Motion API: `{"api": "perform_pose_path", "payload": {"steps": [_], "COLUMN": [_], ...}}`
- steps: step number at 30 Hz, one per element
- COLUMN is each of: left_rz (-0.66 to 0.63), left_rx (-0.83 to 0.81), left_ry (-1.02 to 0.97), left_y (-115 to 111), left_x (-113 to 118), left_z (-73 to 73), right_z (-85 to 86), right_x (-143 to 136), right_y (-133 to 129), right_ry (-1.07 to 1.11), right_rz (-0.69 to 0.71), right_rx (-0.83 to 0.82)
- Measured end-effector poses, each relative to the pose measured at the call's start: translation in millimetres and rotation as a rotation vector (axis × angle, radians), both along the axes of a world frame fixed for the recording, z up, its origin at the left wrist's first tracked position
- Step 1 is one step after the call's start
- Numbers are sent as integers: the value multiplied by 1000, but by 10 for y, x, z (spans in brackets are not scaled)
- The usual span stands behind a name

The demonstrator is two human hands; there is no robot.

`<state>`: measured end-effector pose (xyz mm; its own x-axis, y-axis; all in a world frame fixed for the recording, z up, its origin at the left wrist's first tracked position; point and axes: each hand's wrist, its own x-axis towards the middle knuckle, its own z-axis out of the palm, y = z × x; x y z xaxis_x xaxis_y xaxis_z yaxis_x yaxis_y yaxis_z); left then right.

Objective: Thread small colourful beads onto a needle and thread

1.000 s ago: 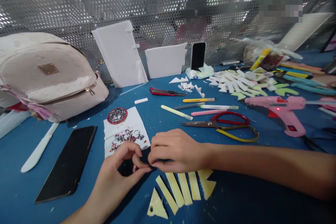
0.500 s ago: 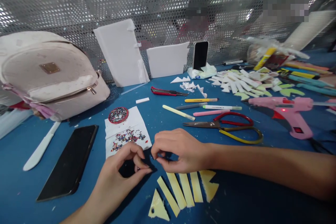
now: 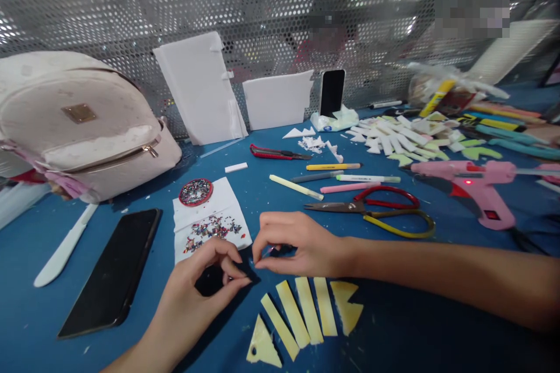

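Over the near middle of the table, my left hand is closed in a pinch, thumb against a fingertip. Whatever it pinches is too small to make out. My right hand faces it, thumb and index finger pressed together, and any thing between those tips is hidden. Below them lie yellow pieces in a fish-like row: a triangular head piece with a hole, several strips and a notched tail piece. Just beyond my left hand, a white paper carries colourful glittery bits and a red-rimmed round dish full of them.
Scissors, several pens and a red box cutter lie farther back. A pink glue gun stands right, by a heap of foam pieces. A dark phone, white knife and backpack occupy the left.
My right hand has risen slightly away from the yellow strips, uncovering their upper ends, and its fingertips have closed together. My left hand stays nearly still, pinched.
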<state>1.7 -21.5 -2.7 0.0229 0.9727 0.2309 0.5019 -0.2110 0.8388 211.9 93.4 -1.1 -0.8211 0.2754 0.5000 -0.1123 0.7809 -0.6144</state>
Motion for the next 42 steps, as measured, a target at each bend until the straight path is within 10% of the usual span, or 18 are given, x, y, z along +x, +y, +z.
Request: {"api": "perform_pose_path", "payload": {"steps": [19,42], "left_rz": [48,1], "left_rx": [45,59], "left_ry": [-103,-35], "left_y": [-26,-54], "left_x": [-20,-63], "left_z": [41,1], "right_z": [51,30], "right_x": [40,-3], "right_y": [54,20], "right_ry": [148,176], "right_rz": [-105,-214], "right_rx": [-491,-353]}}
